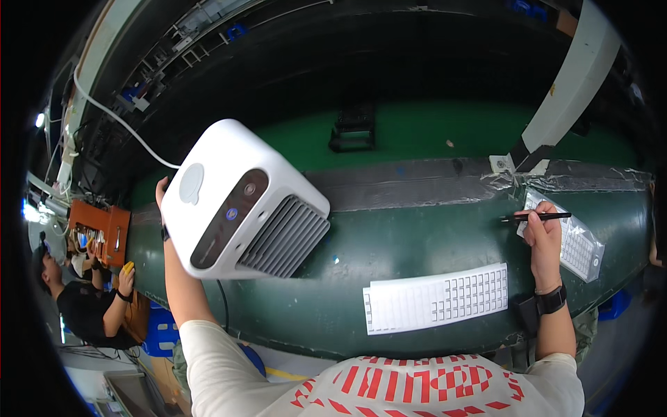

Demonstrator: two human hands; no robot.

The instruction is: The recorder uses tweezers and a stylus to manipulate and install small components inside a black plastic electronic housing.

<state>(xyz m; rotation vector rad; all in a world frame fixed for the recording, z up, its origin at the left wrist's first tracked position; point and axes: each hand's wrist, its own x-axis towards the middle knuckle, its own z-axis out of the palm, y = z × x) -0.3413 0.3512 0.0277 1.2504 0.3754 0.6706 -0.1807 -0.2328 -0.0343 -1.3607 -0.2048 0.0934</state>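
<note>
two hands busy here, each with its own thing. the left hand (164,196) is up off the green conveyor belt (417,236), holding a white boxy appliance (243,201) tilted in the air, with a dark front panel and a grey vent grille facing the camera. most of that hand is hidden behind the casing, only fingertips show at the upper left edge, so it's clamped on from behind but i can't tell exactly how the fingers sit. a white cable (114,115) runs off from the unit to the upper left. the right hand (543,233) is pinching a black pen (536,217) between thumb and fingers, hovering over a clear bagged label sheet (580,243) at the belt's right end. a white sticker sheet (436,297) lies flat on the belt near the person's chest. another person (83,292) sits at far left beside an orange box (101,229).
</note>
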